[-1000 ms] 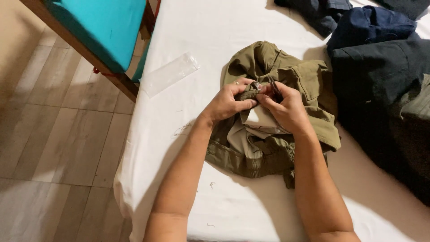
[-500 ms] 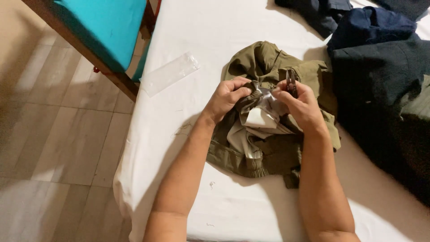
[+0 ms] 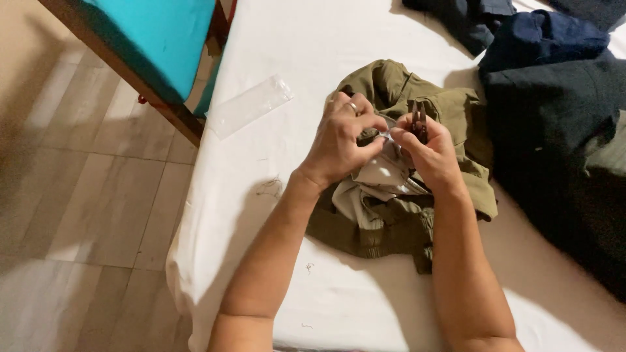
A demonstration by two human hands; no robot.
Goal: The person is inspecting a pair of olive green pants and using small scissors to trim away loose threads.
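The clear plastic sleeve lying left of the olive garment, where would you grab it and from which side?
Probably by the near short end of the clear plastic sleeve, coming from the table's left edge. It lies flat and slanted on the white table, apart from the olive garment, so a pinch at that end should lift it.

A crumpled olive-green cloth garment lies on the white-sheeted bed. The left hand and right hand meet on top of it, just beside each other. A clear plastic strip lies to its left near the bed's edge. Dark blue folded clothes lie to its right. A teal-cushioned wooden chair stands left of the bed.
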